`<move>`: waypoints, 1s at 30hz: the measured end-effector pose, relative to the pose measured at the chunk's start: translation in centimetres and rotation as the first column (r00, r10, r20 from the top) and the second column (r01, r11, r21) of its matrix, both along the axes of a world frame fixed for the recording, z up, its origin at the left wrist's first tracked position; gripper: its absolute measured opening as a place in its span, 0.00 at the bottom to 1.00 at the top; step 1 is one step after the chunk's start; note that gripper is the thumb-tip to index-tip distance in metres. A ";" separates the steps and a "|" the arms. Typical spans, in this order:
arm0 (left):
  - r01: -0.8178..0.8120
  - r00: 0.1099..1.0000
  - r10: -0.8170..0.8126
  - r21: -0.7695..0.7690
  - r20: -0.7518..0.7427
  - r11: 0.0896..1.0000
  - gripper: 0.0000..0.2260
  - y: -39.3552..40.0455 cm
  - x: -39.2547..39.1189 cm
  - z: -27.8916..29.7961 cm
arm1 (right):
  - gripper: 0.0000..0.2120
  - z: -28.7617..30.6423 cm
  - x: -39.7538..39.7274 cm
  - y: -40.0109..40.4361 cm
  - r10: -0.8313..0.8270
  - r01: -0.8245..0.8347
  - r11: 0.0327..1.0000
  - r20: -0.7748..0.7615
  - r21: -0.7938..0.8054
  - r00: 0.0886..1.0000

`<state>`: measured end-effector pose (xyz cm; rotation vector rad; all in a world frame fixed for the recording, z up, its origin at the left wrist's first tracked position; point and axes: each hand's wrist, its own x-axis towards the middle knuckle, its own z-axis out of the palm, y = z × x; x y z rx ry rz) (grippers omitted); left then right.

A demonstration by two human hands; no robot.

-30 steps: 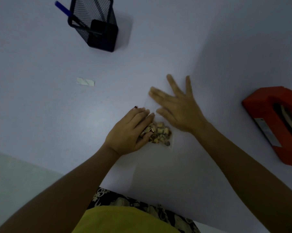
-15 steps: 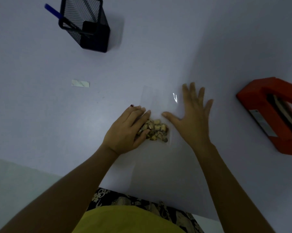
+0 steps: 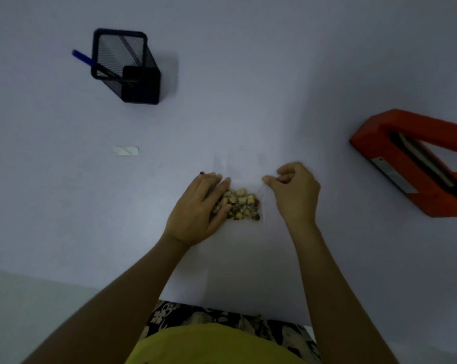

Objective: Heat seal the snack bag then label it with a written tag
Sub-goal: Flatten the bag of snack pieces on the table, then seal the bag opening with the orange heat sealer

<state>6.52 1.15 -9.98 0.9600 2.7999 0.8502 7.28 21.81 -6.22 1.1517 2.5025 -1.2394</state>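
A clear snack bag [image 3: 242,174] lies flat on the white table, with brown and yellow snack pieces [image 3: 240,204] bunched at its near end. My left hand [image 3: 197,210] rests palm down on the left part of the snacks, pressing the bag to the table. My right hand [image 3: 295,191] is curled, thumb and fingertips pinching the bag's right edge. A small white paper tag [image 3: 126,150] lies on the table to the left. An orange heat sealer [image 3: 416,164] sits at the right, its jaw raised.
A black mesh pen holder [image 3: 128,65] stands at the back left with a blue pen [image 3: 82,57] sticking out of it. The table's near edge [image 3: 222,307] runs just in front of my yellow and patterned clothing.
My right hand slid off the flat bag top to its right side and curled from flat into a pinch on the edge. My left hand stayed on the snacks.
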 end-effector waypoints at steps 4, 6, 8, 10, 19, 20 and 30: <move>-0.080 0.991 0.071 0.072 0.118 0.994 0.21 0.4 -0.3 1.4 | 0.11 -0.1 -0.3 -0.6 -0.073 0.073 0.996 0.015 -0.045 0.997; -0.225 0.954 0.193 0.121 0.231 0.967 0.22 1.1 -0.8 2.4 | 0.11 -0.3 -0.3 -0.9 -0.102 0.103 0.993 0.018 -0.055 0.995; -0.390 0.878 0.308 0.178 0.366 0.903 0.23 1.9 -1.5 3.5 | 0.10 -0.4 -0.4 -1.0 -0.125 0.126 0.990 0.018 -0.055 0.992; -0.500 0.809 0.364 0.214 0.462 0.839 0.24 2.5 -2.4 4.5 | 0.10 -0.5 -0.4 -1.2 -0.147 0.148 0.987 0.020 -0.064 0.989; -0.579 0.580 0.453 -0.048 0.677 0.814 0.25 3.6 -5.9 5.6 | 0.10 0.1 -0.4 -1.7 -0.198 0.200 0.978 0.032 -0.064 0.980; -0.580 0.556 0.456 -0.070 0.695 0.812 0.25 3.7 -6.0 5.5 | 0.10 0.2 -0.4 -1.7 -0.215 0.217 0.973 0.037 -0.074 0.976; -0.449 0.580 0.163 0.146 0.799 0.882 0.06 3.8 -5.4 5.6 | 0.13 0.9 0.4 -1.8 -0.340 0.342 0.922 0.041 -0.184 0.940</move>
